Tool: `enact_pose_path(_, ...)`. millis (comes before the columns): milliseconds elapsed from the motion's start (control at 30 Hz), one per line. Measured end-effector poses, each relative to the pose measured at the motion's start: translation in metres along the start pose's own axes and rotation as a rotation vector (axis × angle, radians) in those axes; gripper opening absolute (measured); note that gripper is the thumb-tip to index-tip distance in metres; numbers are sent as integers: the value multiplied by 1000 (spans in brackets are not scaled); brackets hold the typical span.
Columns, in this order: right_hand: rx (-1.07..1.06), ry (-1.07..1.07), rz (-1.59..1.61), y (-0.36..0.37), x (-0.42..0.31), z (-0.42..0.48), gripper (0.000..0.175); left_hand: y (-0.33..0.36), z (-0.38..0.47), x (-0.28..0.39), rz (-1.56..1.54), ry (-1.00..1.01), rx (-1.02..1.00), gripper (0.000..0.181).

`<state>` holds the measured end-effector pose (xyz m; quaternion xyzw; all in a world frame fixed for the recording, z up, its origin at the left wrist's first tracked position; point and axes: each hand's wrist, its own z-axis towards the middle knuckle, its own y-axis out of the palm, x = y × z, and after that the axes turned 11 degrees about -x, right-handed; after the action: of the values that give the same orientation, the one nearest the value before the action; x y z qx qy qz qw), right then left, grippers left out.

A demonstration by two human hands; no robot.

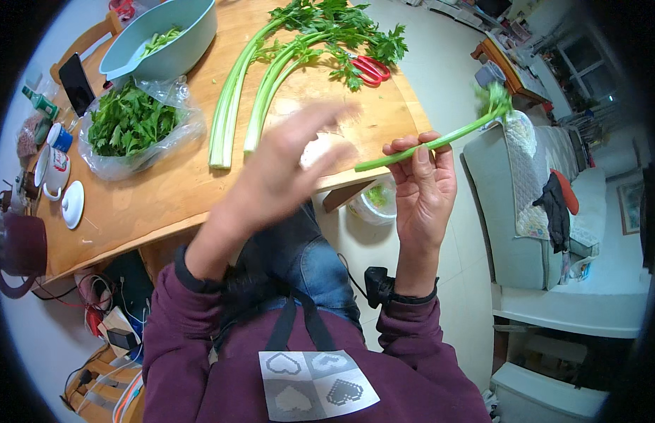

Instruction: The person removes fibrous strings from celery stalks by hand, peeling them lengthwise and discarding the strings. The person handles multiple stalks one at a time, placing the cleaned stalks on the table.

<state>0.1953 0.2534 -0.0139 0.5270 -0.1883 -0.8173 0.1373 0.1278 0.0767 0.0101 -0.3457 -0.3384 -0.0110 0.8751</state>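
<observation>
My right hand grips a single green celery stalk between thumb and fingers, past the table's right corner. The stalk lies aslant, its leafy end blurred at the upper right. Over the table's front edge my left hand is blurred, fingers apart and nothing in them. Long celery stalks with leaves lie beyond it: one bunch at the left, another partly behind my left hand. Near their leaves rest red-handled scissors.
On the wooden table, a clear plastic bag of leaves stands left, below a pale blue basin holding cut pieces. A tablet, an enamel mug and its lid sit farther left. A bin stands below the corner.
</observation>
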Motion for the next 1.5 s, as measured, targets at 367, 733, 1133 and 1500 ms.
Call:
enact_pose_path(367, -31, 12, -20, 23, 10, 0, 19, 25, -30, 7, -328, -311, -7, 19)
enact_pose_path(733, -98, -82, -263, 36, 11, -13, 17, 34, -27, 0, -248, -398, 167, 17)
enact_pose_path(1133, -167, -229, -452, 30, 19, -22, 16, 31, -25, 4, 84, -215, 152, 22)
enact_pose_path(1500, -130, -135, -238, 24, 8, -16, 17, 11, -35, 5, -1011, -436, -88, 35)
